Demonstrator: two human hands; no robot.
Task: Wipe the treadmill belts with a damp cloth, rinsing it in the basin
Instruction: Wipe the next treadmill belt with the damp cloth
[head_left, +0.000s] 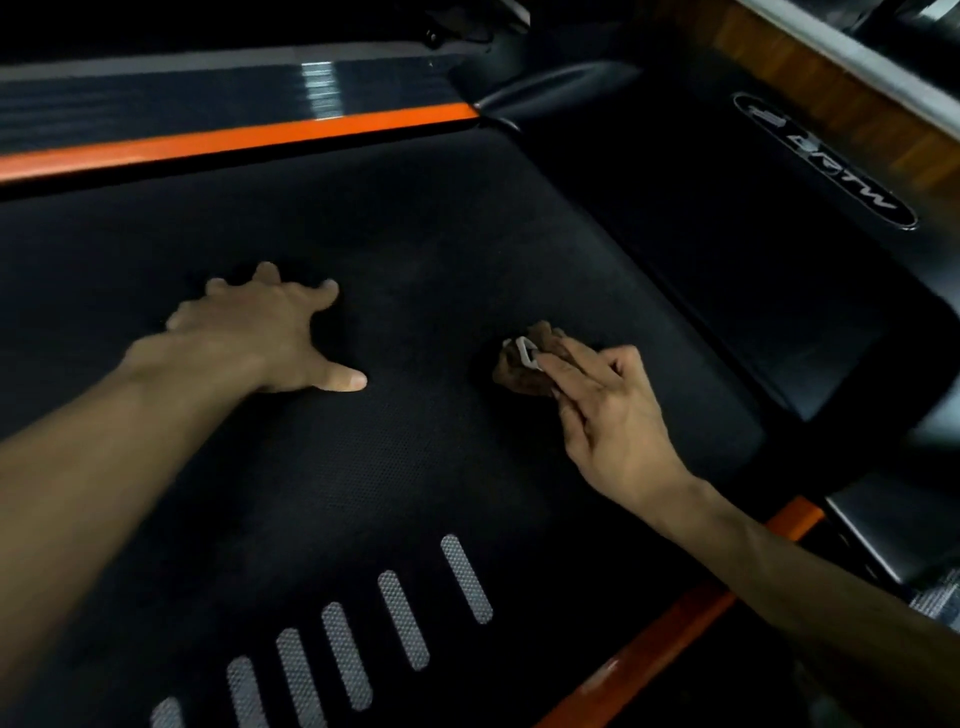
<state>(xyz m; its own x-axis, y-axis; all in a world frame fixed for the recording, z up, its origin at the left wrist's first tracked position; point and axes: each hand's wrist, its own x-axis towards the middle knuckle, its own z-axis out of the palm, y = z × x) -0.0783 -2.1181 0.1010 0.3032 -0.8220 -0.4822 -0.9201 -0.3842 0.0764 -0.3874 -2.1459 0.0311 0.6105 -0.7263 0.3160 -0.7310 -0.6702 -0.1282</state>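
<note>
cloth (524, 364) part-hidden by right hand (608, 410)

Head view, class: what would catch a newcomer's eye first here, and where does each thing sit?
Two bare arms reach over the black belt. The left hand rests spread and flat at centre left, while the right hand presses a crumpled brown cloth onto the belt at centre right. Bright orange stripes edge the belt at top left and bottom right, and pale dashes mark it near the bottom.
</note>
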